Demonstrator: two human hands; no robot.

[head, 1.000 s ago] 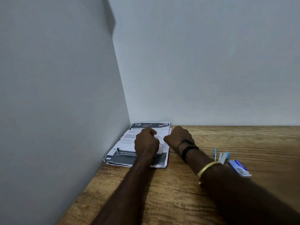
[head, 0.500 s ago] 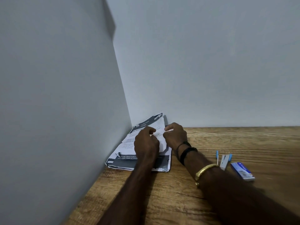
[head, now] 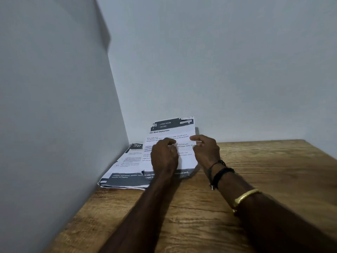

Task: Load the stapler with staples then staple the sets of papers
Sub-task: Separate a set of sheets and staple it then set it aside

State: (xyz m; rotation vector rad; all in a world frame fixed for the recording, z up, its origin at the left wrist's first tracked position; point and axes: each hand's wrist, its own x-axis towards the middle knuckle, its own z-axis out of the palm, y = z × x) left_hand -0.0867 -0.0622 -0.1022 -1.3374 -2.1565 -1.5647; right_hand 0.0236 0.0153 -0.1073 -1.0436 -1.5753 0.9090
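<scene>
Top sheet [head: 171,131]: printed, raised at a tilt, its lower edge down on the stack.
Paper stack [head: 125,167]: flat in the far left corner of the wooden table [head: 200,212], against the left wall [head: 54,106].
My left hand [head: 165,156]: fingers curled onto the sheet's middle, gripping it.
My right hand [head: 207,152]: pinching the sheet's right edge.
Right forearm: black band [head: 221,175], gold bangle [head: 246,195].

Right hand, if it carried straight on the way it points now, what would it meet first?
The lifted black-and-white printed paper sheet, whose right edge the right hand pinches. Beyond that, probably the pale grey back wall, though depth is unclear.
</scene>
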